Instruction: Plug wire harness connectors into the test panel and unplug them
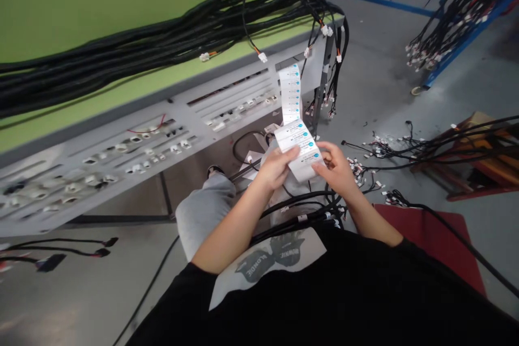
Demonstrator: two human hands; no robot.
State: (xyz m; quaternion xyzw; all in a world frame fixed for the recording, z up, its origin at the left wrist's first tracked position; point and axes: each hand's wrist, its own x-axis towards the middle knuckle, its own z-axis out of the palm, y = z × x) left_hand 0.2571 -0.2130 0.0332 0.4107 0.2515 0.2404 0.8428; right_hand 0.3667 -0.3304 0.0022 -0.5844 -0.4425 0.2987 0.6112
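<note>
The left hand [278,167] and the right hand [338,170] hold between them a strip of labels [291,135], the white paper with small blue marks. Each hand makes a thin pinch: the thumb lies on the upper face, and the fingers are mostly under or behind the paper, with almost no gap. The left one grips at the left side, the right one near the lower right corner; probably this keeps the printed face flat and readable. Beyond the grip, the strip bends and runs up before the bench panel [239,113]; I cannot tell if it touches there. Black cables [162,38] lie along the bench top, beyond and to the left of the grip, perhaps so that their length is supported.

About edges, the bench corner stands beyond the grip, slightly right. Nearer than the grip, more cables [308,208] cross the lap, so room below seems small. The wider gap is far right of the grip, where grey floor [377,92] shows.
</note>
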